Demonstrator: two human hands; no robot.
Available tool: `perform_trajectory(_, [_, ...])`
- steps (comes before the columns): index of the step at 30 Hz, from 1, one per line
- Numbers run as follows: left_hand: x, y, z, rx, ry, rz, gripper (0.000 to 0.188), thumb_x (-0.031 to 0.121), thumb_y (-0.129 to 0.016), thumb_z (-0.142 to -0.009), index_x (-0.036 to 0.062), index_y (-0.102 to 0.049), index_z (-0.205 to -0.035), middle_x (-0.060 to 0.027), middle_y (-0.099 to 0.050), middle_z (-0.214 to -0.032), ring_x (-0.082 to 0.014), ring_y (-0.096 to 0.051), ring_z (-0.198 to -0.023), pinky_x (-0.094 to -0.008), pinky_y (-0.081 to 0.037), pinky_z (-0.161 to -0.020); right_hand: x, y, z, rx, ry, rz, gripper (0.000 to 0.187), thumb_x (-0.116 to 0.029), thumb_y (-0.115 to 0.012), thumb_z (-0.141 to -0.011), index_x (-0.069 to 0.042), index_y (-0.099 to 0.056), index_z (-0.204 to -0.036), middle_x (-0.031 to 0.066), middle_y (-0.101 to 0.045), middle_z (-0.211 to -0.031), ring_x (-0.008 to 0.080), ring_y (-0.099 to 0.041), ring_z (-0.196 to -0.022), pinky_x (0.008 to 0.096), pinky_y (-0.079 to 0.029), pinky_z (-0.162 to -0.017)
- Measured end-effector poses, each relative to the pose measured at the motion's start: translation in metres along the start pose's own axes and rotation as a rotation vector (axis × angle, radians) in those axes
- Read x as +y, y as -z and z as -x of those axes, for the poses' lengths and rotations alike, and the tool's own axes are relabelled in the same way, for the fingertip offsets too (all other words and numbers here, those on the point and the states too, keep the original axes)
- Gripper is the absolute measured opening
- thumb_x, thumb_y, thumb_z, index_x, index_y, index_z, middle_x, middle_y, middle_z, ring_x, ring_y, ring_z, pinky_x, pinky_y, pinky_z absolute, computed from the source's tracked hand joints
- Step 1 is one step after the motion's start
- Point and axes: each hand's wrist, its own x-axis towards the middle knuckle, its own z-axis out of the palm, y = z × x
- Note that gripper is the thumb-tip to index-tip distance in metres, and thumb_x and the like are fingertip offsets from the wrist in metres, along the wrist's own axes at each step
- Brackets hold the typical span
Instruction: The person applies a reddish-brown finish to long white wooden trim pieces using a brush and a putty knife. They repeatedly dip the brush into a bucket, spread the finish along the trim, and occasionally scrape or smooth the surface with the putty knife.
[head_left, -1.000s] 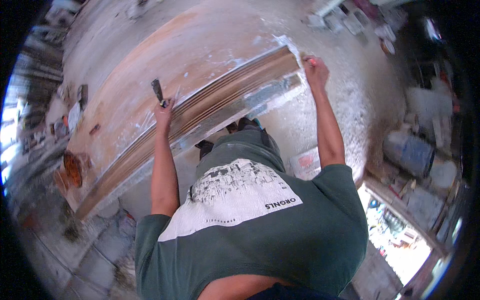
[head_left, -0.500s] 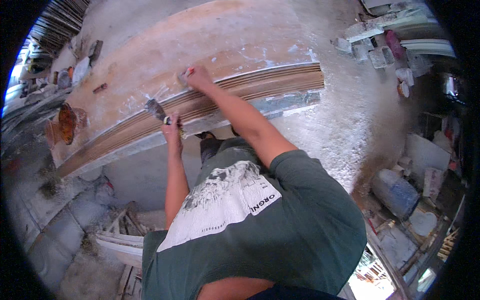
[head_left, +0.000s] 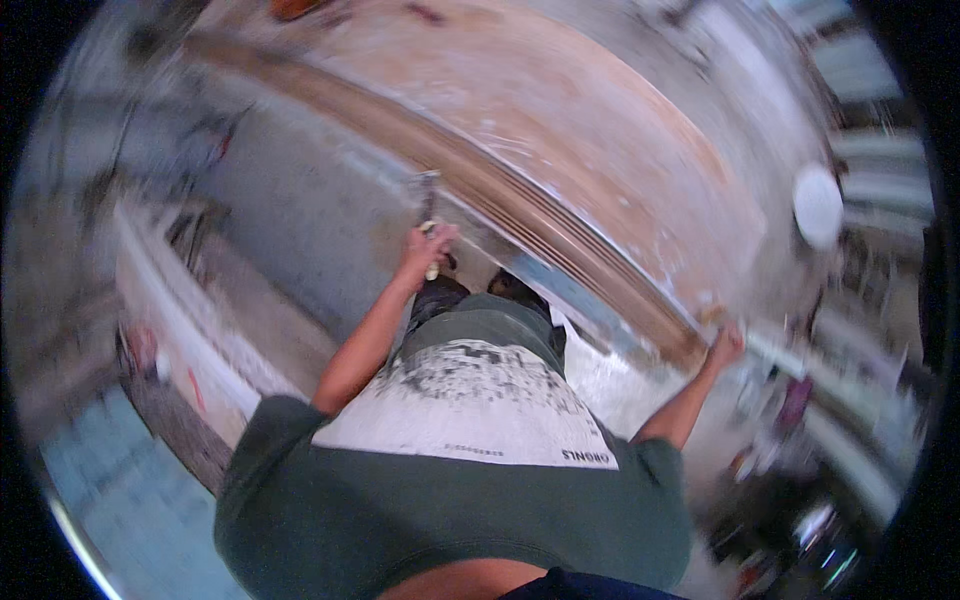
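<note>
My left hand [head_left: 430,250] is closed around the handle of a putty knife [head_left: 429,190]. Its blade points away from me, close to the near edge of a long brown moulding [head_left: 560,230] with ribbed grooves. At the moulding's right end, my right hand [head_left: 728,345] is a closed fist. A small tan shape shows beside its fingers, too blurred to name. Behind the moulding lies a broad tan worktop [head_left: 620,130] smeared with white.
An orange-brown object [head_left: 295,8] rests at the far left of the worktop. A white round lid or bucket [head_left: 818,207] stands beyond its right end. Long white pieces [head_left: 185,290] lie at my left, and a magenta item [head_left: 795,402] among clutter at right.
The view has swung round. My right hand has moved from the moulding's middle to its right end. My left hand, still holding the putty knife, has drawn back off the worktop.
</note>
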Motion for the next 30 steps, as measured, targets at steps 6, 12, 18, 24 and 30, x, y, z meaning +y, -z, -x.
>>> perform_trajectory(6, [-0.006,0.020,-0.022,-0.090,-0.071,0.046,0.028,0.029,-0.068,-0.082,0.0123,-0.049,-0.071,0.0038,-0.050,-0.063,-0.0056,-0.047,-0.053,-0.0234,-0.039,-0.047,-0.060,0.009,0.034,0.168,-0.134,0.798,0.021,-0.021,-0.058,-0.079,0.000,-0.061,-0.083,0.0090,-0.065,-0.084,0.0220,-0.061,-0.069,0.0393,-0.048,-0.066])
perform_trajectory(12, [0.005,0.073,-0.035,-0.066,-0.042,0.099,0.025,0.027,-0.067,-0.084,0.0113,-0.049,-0.075,0.0031,-0.051,-0.064,-0.0061,-0.047,-0.053,-0.0239,-0.039,-0.046,-0.192,-0.035,0.057,-0.055,0.204,0.387,0.022,-0.016,-0.056,-0.081,0.003,-0.064,-0.088,0.0136,-0.067,-0.083,0.0241,-0.062,-0.074,0.0349,-0.049,-0.070])
perform_trajectory(18, [-0.012,0.144,-0.063,0.121,0.025,0.291,0.020,0.025,-0.066,-0.083,0.0102,-0.053,-0.079,0.0013,-0.058,-0.069,-0.0061,-0.049,-0.053,-0.0226,-0.037,-0.045,-0.386,-0.253,0.146,-0.647,-0.031,-0.073,0.017,-0.010,-0.064,-0.082,0.003,-0.064,-0.093,0.0068,-0.065,-0.083,0.0118,-0.062,-0.077,0.0250,-0.049,-0.073])
perform_trajectory(24, [0.004,0.235,-0.077,0.265,-0.033,0.372,0.019,0.026,-0.066,-0.083,0.0107,-0.055,-0.078,0.0024,-0.056,-0.066,-0.0056,-0.048,-0.052,-0.0217,-0.036,-0.044,-0.495,-0.404,0.194,-0.747,0.054,-0.370,0.020,-0.015,-0.062,-0.087,0.001,-0.061,-0.099,0.0094,-0.066,-0.084,0.0160,-0.064,-0.076,0.0278,-0.051,-0.065])
perform_trajectory(30, [-0.005,0.318,-0.079,0.377,0.004,0.432,0.021,0.028,-0.064,-0.085,0.0100,-0.056,-0.078,0.0025,-0.054,-0.064,-0.0050,-0.047,-0.051,-0.0214,-0.035,-0.043,-0.527,-0.526,0.201,-0.908,-0.487,-0.773,0.031,-0.028,-0.047,-0.093,-0.002,-0.057,-0.106,0.0143,-0.062,-0.097,0.0265,-0.065,-0.081,0.0351,-0.053,-0.068])
